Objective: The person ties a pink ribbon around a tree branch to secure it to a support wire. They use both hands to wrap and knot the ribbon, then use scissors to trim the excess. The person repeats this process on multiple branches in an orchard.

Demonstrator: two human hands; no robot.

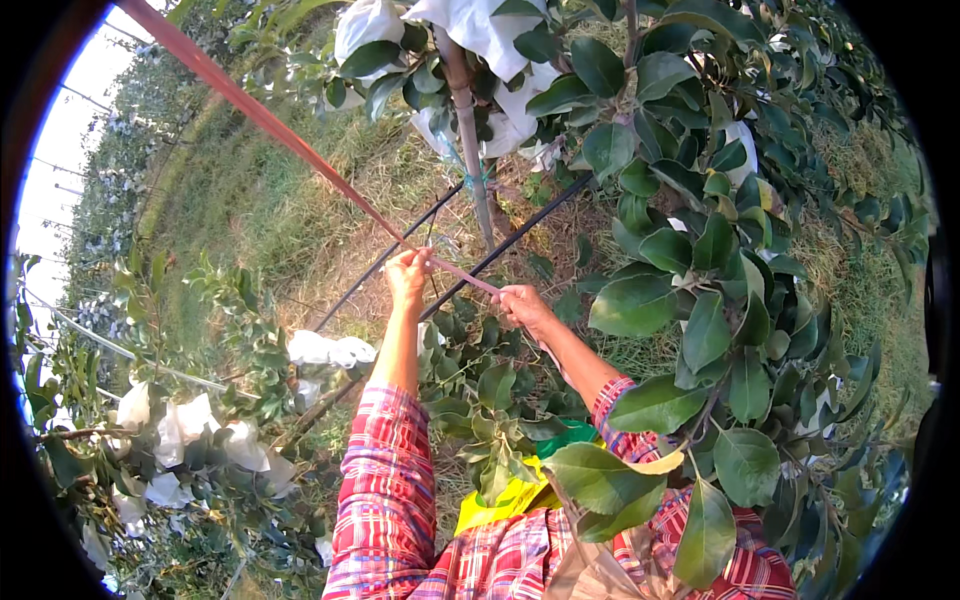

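Observation:
A long reddish-pink strap [300,150] runs taut from the upper left down to my hands. My left hand [408,274] pinches it near the middle of the view. Lower and to the right, my right hand [523,306] is closed on the same strap, and a loose length of it trails along my right forearm. Beyond the hands stands a thin pole [471,142] beside a tree trunk, with blue-green twine [472,180] tied around it.
Leafy branches [705,330] crowd the right side and overlap my right sleeve. White bags [184,427] hang among leaves at lower left, others [495,37] above. Two black pipes [517,238] cross behind my hands. A yellow bag [502,501] lies at my waist.

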